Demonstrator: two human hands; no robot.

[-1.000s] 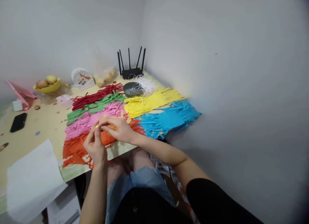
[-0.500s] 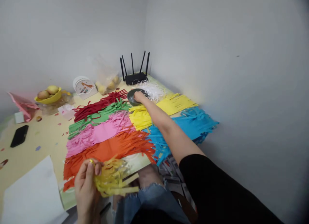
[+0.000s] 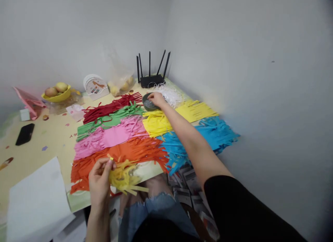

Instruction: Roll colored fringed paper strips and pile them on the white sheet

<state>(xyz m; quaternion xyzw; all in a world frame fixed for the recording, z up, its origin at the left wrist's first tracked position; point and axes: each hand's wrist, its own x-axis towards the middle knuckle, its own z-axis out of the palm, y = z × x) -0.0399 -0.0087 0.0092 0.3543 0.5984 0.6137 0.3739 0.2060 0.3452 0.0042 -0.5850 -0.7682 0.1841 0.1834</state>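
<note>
The yellow fringed bundle [image 3: 124, 179] is hanging by the near edge of the table [image 3: 152, 169], the left hand [image 3: 100, 181] alone pinching its top, while the right hand [image 3: 156, 99] is dipping into the dark bowl [image 3: 149, 109], with no telling whether those fingers are gripping anything

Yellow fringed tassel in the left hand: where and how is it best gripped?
I'd pinch the yellow tassel at its small gathered end, coming from above. That end shows at the left hand's thumb and forefinger, while the loose strands fan out to the right and would probably slip or tangle.
</note>
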